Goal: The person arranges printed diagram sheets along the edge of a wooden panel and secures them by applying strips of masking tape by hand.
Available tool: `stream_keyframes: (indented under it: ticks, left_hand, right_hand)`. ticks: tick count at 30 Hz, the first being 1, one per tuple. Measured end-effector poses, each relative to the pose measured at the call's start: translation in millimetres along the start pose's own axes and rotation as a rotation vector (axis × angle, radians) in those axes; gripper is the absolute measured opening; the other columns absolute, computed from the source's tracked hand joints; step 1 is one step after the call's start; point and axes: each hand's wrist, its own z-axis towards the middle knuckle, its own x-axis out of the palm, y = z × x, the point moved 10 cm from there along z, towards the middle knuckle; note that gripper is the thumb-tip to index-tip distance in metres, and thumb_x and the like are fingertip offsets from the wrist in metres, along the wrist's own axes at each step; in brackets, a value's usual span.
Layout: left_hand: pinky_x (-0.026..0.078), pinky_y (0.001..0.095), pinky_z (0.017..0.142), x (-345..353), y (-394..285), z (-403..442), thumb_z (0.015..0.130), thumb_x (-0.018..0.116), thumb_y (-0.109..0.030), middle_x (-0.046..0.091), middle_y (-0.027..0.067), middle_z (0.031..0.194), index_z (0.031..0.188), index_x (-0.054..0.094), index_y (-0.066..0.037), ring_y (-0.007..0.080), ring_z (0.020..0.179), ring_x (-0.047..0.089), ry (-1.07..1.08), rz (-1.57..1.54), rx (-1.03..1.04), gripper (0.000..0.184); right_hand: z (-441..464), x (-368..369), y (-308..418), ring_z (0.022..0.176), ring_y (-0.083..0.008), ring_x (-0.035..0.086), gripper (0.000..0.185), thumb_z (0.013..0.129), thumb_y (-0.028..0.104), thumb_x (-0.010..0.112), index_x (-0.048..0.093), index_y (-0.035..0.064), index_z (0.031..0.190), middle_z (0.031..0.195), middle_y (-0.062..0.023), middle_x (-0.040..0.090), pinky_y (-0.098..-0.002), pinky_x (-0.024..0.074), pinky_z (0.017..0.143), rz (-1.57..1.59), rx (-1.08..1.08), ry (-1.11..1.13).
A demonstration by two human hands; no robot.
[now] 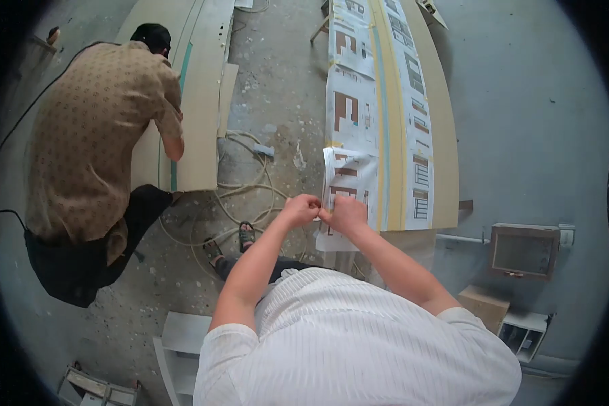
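Observation:
My left hand (300,210) is closed, its fingertips pinched together at the left edge of a printed paper sheet (362,172). Fingers curled, my right hand (346,215) lies over the lower part of this sheet. The two hands nearly meet at the sheet's edge, and whatever sits between their fingertips is too small to make out. Brown and black drawings cover the sheet, whose lower end hangs past the end of a long board (445,169). A yellow strip (394,135) and a pale blue strip run along the board.
At the left a person (101,135) in a patterned brown shirt bends over another long panel (199,135). A coiled hose (271,179) lies on the speckled floor between the benches. A white shelf unit (183,331) stands behind at left; a framed box (524,250) is at right.

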Motion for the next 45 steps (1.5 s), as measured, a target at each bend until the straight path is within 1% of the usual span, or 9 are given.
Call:
stream_keyframes:
  ticks: [6,13,18,21,22,25,29,37,45]
  left_hand:
    - [0.057,0.0316,0.078,35,39,20,0.094,0.072,-0.011,0.077,0.0061,0.094,0.113,0.075,-0.004,0.0152,0.087,0.071,0.115,-0.404,-0.027,0.020]
    - [0.053,0.0320,0.078,68,56,-9,0.090,0.082,-0.025,0.076,0.0021,0.100,0.114,0.075,-0.007,0.0136,0.089,0.068,0.004,-0.884,-0.363,0.030]
    - [0.054,0.0391,0.076,92,107,15,0.083,0.079,-0.022,0.077,0.0079,0.102,0.112,0.078,-0.004,0.0198,0.088,0.069,-0.116,-0.745,-0.296,0.034]
    - [0.059,0.0405,0.086,112,154,9,0.082,0.080,-0.029,0.080,0.0137,0.100,0.106,0.081,-0.005,0.0236,0.096,0.076,-0.296,-0.159,-0.342,0.034]
    - [0.059,0.0409,0.088,122,169,6,0.082,0.081,-0.032,0.080,0.0123,0.109,0.107,0.082,-0.008,0.0233,0.099,0.075,-0.099,-0.470,-0.431,0.034]
    - [0.054,0.0446,0.096,57,203,9,0.090,0.072,-0.033,0.079,0.0099,0.112,0.114,0.079,-0.014,0.0259,0.106,0.074,-0.281,-0.343,-0.483,0.032]
    - [0.043,0.0495,0.107,-69,171,-95,0.093,0.066,-0.042,0.076,0.0107,0.119,0.118,0.073,-0.023,0.0330,0.118,0.069,-0.520,0.058,-0.568,0.032]
    - [0.056,0.0456,0.094,-143,270,-360,0.088,0.070,-0.034,0.076,0.0144,0.114,0.110,0.077,-0.012,0.0335,0.110,0.072,-0.694,0.317,-0.820,0.032]
    - [0.057,0.0383,0.084,-125,337,-489,0.095,0.070,-0.019,0.075,0.0149,0.110,0.112,0.072,0.000,0.0246,0.092,0.072,-0.891,-0.099,-0.798,0.026]
  right_hand:
    - [-3,-3,-1,0.088,-0.0372,0.077,0.060,0.076,0.061,0.078,0.077,0.0028,0.091,0.090,-0.0211,0.077,-0.0493,0.0616,0.077,0.059,-0.018,-0.057]
    - [-1,1,-5,0.088,-0.0368,0.077,0.060,0.077,0.062,0.078,0.077,0.0036,0.090,0.090,-0.0197,0.077,-0.0483,0.0611,0.077,0.064,-0.062,-0.070]
    - [0,6,-2,0.088,-0.0369,0.076,0.057,0.078,0.059,0.077,0.077,0.0041,0.092,0.090,-0.0192,0.076,-0.0483,0.0614,0.078,0.010,-0.087,-0.071]
    - [3,12,-8,0.096,-0.0380,0.075,0.056,0.078,0.059,0.076,0.077,0.0049,0.094,0.098,-0.0235,0.075,-0.0501,0.0604,0.083,0.030,-0.080,-0.081]
    - [9,-3,-5,0.096,-0.0380,0.075,0.056,0.078,0.059,0.076,0.077,0.0049,0.094,0.098,-0.0235,0.075,-0.0501,0.0604,0.083,0.019,-0.097,-0.115]
    - [-2,4,-9,0.093,-0.0375,0.074,0.054,0.078,0.058,0.076,0.075,0.0053,0.089,0.099,-0.0202,0.076,-0.0501,0.0601,0.083,0.027,-0.050,-0.120]
    - [-4,11,-12,0.088,-0.0378,0.075,0.052,0.078,0.057,0.077,0.075,0.0058,0.088,0.095,-0.0182,0.076,-0.0493,0.0604,0.082,0.140,-0.050,-0.069]
    - [-10,0,-19,0.093,-0.0348,0.077,0.045,0.074,0.045,0.080,0.077,0.0070,0.099,0.098,-0.0169,0.077,-0.0483,0.0613,0.080,0.287,0.093,-0.138]
    - [-25,20,-19,0.109,-0.0348,0.071,0.049,0.078,0.038,0.080,0.068,0.0062,0.112,0.115,-0.0172,0.070,-0.0488,0.0595,0.087,0.221,0.151,-0.138]
